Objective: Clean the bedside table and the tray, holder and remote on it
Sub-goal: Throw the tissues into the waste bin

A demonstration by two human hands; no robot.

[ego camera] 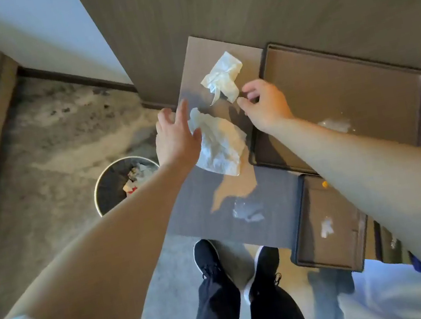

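Observation:
The brown bedside table [265,220] carries two crumpled white tissues. My left hand [176,137] hovers with fingers spread at the left edge of the nearer tissue [218,145], touching it. My right hand [264,104] is open, fingertips just below the farther tissue [223,77], holding nothing. A large dark tray [419,105] lies at the right with a wet smear [335,124] in it. A smaller brown tray-like holder [359,242] sits at the table's front, bearing a white scrap [326,227]. A wet patch [246,210] marks the tabletop. No remote is visible.
A round bin [113,186] with rubbish in it stands on the grey carpet left of the table. A wood-panelled wall [232,0] rises behind the table. My black shoes [207,258] are at the table's front edge.

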